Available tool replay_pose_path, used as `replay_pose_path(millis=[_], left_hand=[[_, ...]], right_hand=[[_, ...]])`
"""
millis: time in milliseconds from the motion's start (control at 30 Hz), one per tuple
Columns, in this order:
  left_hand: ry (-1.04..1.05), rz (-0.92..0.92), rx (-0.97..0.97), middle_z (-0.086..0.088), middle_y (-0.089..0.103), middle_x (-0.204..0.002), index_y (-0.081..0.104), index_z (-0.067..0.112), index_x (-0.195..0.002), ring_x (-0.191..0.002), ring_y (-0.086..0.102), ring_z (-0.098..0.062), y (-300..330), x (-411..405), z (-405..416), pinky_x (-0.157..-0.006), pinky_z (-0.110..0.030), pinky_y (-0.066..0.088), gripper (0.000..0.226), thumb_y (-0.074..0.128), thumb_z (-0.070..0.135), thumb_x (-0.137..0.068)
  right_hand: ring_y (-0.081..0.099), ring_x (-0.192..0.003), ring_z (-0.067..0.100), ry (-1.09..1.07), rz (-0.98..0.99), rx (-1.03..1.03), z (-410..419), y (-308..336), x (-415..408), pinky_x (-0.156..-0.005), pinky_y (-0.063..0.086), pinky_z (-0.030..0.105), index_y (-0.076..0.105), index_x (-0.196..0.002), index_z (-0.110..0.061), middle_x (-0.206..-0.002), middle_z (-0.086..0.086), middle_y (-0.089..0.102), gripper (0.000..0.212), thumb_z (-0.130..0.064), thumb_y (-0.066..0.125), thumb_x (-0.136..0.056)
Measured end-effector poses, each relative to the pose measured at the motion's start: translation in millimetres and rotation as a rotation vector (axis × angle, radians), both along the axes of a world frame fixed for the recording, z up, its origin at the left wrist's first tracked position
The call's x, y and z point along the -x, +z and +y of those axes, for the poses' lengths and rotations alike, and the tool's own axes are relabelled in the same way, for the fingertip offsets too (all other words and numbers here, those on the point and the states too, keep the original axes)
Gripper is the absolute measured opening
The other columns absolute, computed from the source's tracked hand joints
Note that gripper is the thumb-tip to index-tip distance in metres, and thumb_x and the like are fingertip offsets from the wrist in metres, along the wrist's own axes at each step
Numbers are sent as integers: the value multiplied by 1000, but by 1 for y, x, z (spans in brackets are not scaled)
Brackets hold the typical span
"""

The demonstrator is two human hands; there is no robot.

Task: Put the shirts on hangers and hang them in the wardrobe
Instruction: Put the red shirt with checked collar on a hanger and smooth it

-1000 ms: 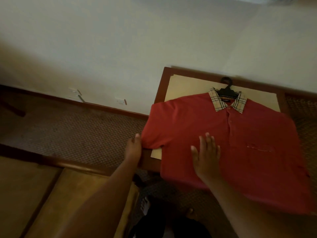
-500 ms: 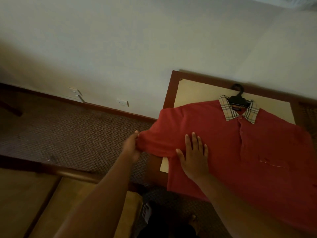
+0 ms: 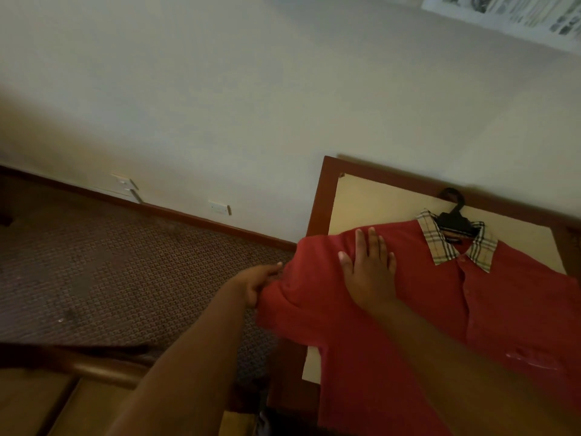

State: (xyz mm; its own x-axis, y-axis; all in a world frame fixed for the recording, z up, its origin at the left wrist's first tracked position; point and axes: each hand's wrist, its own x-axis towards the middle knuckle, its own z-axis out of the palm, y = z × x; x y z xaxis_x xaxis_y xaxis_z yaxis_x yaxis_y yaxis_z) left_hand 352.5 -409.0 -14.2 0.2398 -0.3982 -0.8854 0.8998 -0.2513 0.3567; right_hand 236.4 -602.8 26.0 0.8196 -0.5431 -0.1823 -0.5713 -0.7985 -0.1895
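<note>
The left hand (image 3: 259, 283) pinches the sleeve end of the soft red polo shirt with a plaid collar (image 3: 408, 309), just beside it. The right hand (image 3: 369, 272) presses flat, fingers straight, on the shoulder. Beyond, on the wood-framed desk (image 3: 317, 196), the black plastic hanger (image 3: 454, 217) fills the collar. Limp fabric; best lifted by the hook.

One red polo shirt (image 3: 408, 309), one black hanger (image 3: 454, 220), one surface (image 3: 377, 199), two hands: left hand (image 3: 257, 281), right hand (image 3: 367, 269); two wall sockets (image 3: 219, 207).
</note>
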Motion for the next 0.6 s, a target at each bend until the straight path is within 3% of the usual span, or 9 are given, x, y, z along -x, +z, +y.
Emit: replay_pose_path(millis=[33, 100, 233, 300, 400, 467, 600], left_hand=[[42, -70, 37, -16, 69, -102, 55, 17, -123, -88, 64, -27, -1, -1, -2, -85, -43, 52, 30, 58, 17, -94], [132, -156, 134, -18, 66, -112, 55, 29, -123, -90, 65, -29, 1, -2, -4, -83, -44, 55, 42, 51, 0, -93], [142, -261, 204, -15, 66, -119, 66, 20, -115, -94, 66, -24, 11, -4, 3, -75, -35, 58, 49, 39, -12, -90], [217, -336, 167, -8, 61, -127, 68, 18, -114, -99, 63, -21, 16, -6, 11, -72, -29, 56, 52, 37, -14, -88], [340, -498, 91, 8, 45, -129, 58, 18, -131, -98, 57, -7, 21, -4, 25, -76, -23, 51, 54, 38, -14, -91], [337, -613, 51, 8, 42, -130, 50, 21, -138, -94, 55, -2, 21, -1, 31, -79, -22, 49, 55, 41, -11, -94], [193, -771, -32, 1, 43, -141, 47, 30, -139, -114, 54, -12, 25, -3, 31, -97, -29, 48, 50, 49, 4, -97]], right_hand=[[-6, -149, 24, 5, 6, 8, -1, -1, -4, -118, -1, 48, 2, -154, -20, -162, 7, -4, 66, -52, 21, -99], [-5, -149, 25, 4, 10, 12, -4, -5, -11, -118, 1, 49, 3, -154, -20, -162, 7, -2, 66, -52, 21, -99], [-7, -148, 26, 2, 37, 17, -8, -12, -18, -117, 1, 51, 3, -154, -21, -162, 8, -4, 67, -53, 21, -99], [-8, -148, 27, 0, 48, 45, -7, -15, -19, -117, 1, 51, 3, -154, -22, -162, 8, -5, 67, -54, 20, -98], [-10, -148, 27, -21, 54, 37, -6, -15, -30, -117, -1, 51, 3, -154, -22, -162, 8, -7, 68, -56, 18, -98], [-10, -148, 26, -24, 33, -8, -7, -12, -38, -117, -2, 49, 4, -154, -22, -162, 7, -7, 68, -56, 18, -98], [-7, -148, 26, -70, -14, 74, -16, -13, -27, -117, -4, 49, 8, -154, -18, -162, 9, -2, 68, -55, 15, -98]])
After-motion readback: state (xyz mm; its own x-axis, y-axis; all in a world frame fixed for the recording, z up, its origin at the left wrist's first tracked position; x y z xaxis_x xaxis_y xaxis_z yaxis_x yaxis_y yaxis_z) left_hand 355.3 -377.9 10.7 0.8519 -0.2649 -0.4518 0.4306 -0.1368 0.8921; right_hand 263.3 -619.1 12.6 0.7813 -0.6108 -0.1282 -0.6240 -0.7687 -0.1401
